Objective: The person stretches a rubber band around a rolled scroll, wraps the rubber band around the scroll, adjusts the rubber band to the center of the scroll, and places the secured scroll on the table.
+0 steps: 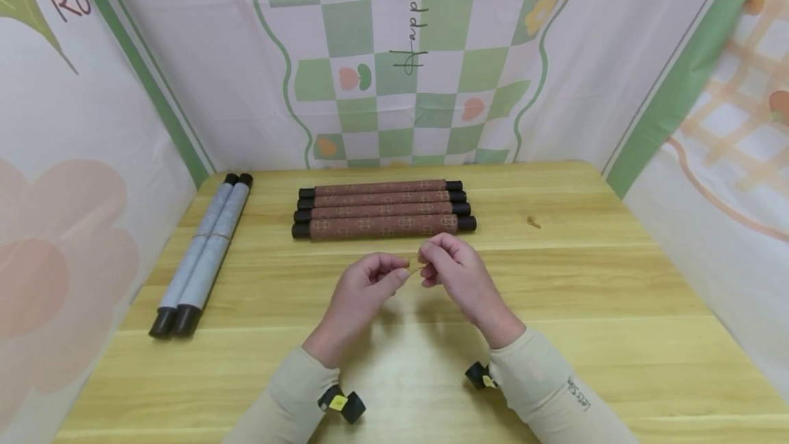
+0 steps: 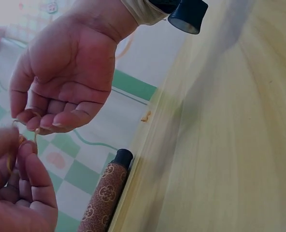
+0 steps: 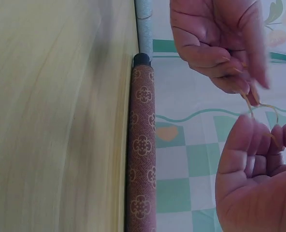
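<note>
Both hands hold a thin yellowish rubber band (image 1: 415, 270) between them, above the table in front of the brown rolls. The left hand (image 1: 368, 291) pinches one side with thumb and fingertips. Opposite it, the right hand (image 1: 459, 279) pinches the other side. In the left wrist view the band (image 2: 35, 137) loops between the fingertips; the right wrist view shows its strands (image 3: 267, 105) spread between the hands. Four patterned brown rolls (image 1: 382, 227) with black ends lie side by side just beyond the hands.
Two grey-blue rolls (image 1: 209, 252) with black ends lie bound together by a band at the table's left. A small tangle of yellowish bands (image 1: 533, 222) lies on the table (image 1: 616, 293) at the right. Printed cloth (image 1: 394, 115) hangs behind the table and at both sides.
</note>
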A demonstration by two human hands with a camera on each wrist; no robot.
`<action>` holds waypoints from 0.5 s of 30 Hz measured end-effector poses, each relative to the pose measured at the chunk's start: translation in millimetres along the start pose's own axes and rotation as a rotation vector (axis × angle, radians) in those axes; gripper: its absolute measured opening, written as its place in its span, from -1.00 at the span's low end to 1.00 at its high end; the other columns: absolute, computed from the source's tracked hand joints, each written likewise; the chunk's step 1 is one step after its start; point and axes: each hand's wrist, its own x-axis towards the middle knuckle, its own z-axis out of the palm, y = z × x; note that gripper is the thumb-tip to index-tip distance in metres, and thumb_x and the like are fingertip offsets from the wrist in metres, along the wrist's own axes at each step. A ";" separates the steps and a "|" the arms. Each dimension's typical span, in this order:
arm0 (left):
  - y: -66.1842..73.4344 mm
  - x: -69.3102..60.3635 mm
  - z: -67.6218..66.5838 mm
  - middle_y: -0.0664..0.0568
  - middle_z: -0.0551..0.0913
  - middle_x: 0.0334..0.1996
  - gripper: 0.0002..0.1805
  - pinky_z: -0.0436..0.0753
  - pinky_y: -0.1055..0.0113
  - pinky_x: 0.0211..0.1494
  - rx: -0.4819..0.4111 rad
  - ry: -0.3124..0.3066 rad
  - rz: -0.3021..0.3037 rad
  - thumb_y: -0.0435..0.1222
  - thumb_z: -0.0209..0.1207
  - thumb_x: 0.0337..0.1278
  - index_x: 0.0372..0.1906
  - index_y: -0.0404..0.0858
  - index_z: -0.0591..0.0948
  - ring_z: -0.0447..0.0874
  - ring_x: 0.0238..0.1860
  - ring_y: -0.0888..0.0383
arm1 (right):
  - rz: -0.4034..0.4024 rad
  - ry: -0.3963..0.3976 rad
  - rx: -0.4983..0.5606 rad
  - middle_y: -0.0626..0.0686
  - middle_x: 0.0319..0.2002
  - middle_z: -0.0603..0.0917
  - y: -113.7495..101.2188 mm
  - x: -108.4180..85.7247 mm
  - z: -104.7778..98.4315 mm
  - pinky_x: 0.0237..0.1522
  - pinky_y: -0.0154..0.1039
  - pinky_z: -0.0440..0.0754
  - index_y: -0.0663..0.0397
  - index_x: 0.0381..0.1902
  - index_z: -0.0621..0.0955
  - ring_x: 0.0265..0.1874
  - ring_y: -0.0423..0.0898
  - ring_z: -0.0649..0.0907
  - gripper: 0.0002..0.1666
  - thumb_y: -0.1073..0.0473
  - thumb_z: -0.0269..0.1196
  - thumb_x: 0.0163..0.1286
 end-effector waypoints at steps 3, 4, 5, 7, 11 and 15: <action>-0.3 0.3 0.8 -0.05 0.74 -0.16 -0.70 0.76 0.22 -0.11 -0.013 -0.011 -0.021 -0.16 0.22 0.49 0.10 -0.27 0.69 0.70 -0.23 0.12 | -0.005 -0.013 0.037 0.20 -0.22 0.64 -1.1 -0.5 -0.1 -0.10 -0.15 0.77 0.31 -0.18 0.61 -0.23 -0.02 0.67 -0.69 0.15 0.06 0.59; -0.7 0.6 1.0 -0.06 0.74 -0.17 -0.70 0.77 0.16 -0.10 -0.021 -0.013 -0.031 -0.18 0.19 0.52 0.12 -0.28 0.68 0.71 -0.26 0.13 | -0.008 -0.021 0.065 0.16 -0.23 0.64 -1.1 -0.6 -0.2 -0.07 -0.16 0.76 0.30 -0.21 0.60 -0.21 -0.03 0.67 -0.70 0.17 0.05 0.59; -1.0 0.9 1.3 -0.07 0.74 -0.17 -0.70 0.78 0.09 -0.10 -0.028 -0.016 -0.042 -0.19 0.18 0.53 0.14 -0.28 0.67 0.71 -0.28 0.13 | -0.010 -0.033 0.103 0.12 -0.25 0.64 -1.1 -0.9 -0.5 -0.05 -0.18 0.75 0.27 -0.25 0.60 -0.21 -0.04 0.67 -0.70 0.18 0.04 0.59; -1.9 1.6 1.9 -0.07 0.74 -0.18 -0.71 0.77 -0.01 -0.09 -0.018 -0.023 -0.066 -0.20 0.15 0.55 0.16 -0.25 0.67 0.71 -0.30 0.13 | -0.006 -0.063 0.202 0.02 -0.30 0.64 -1.5 -1.6 -1.1 0.00 -0.21 0.73 0.18 -0.33 0.59 -0.22 -0.09 0.67 -0.69 0.18 0.04 0.61; -4.3 4.3 3.4 -0.01 0.76 -0.17 -0.74 0.74 -0.06 -0.06 0.059 -0.067 -0.094 -0.20 0.10 0.58 0.12 -0.20 0.69 0.70 -0.29 0.13 | 0.000 -0.133 0.413 -0.10 -0.47 0.59 -2.4 -3.1 -1.9 0.02 -0.24 0.72 -0.01 -0.42 0.56 -0.32 -0.19 0.68 -0.63 0.11 0.04 0.67; -5.0 7.3 7.1 0.03 0.78 -0.18 -0.75 0.74 -0.02 -0.09 0.124 -0.129 -0.083 -0.18 0.09 0.59 0.04 -0.17 0.71 0.70 -0.30 0.13 | -0.030 -0.179 0.516 -0.16 -0.60 0.46 -5.4 -4.9 -1.3 -0.13 -0.31 0.72 -0.09 -0.33 0.65 -0.46 -0.24 0.63 -0.65 0.07 0.04 0.69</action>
